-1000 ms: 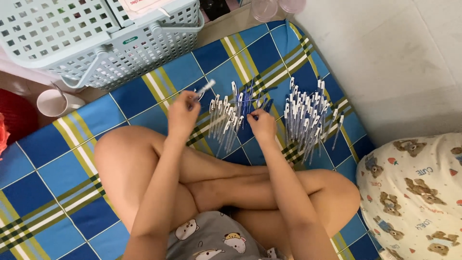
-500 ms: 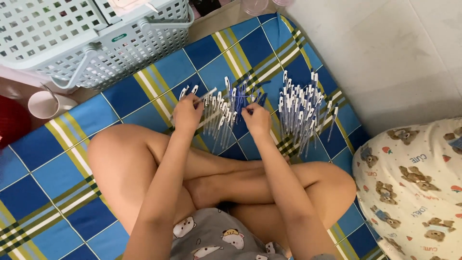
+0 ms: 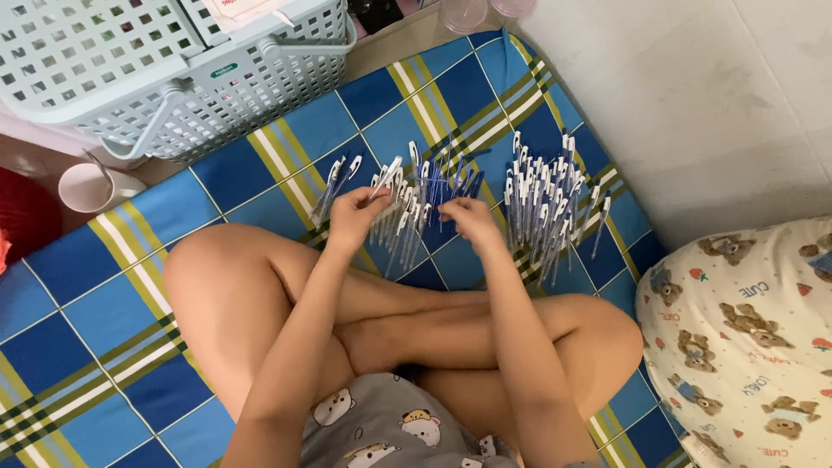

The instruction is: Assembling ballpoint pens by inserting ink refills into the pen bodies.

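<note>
Head view — left hand (image 3: 354,217) pinching one pen (image 3: 386,173), right hand (image 3: 472,217) resting loosely on middle pile (image 3: 425,195); right-side pile (image 3: 550,204) looks done — middle pile remains.

One head camera looks steeply down, close, at the mat (image 3: 113,303)

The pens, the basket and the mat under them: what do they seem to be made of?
Pens: likely plastic, clear barrels with white caps and a slight shine.
Basket: moulded plastic by the look, pale grey-green, matte, with an even grid of holes and a wire-like handle.
Mat: probably woven or printed fabric, blue plaid with yellow and green stripes, dull surface; the exact fibre cannot be told.
</note>
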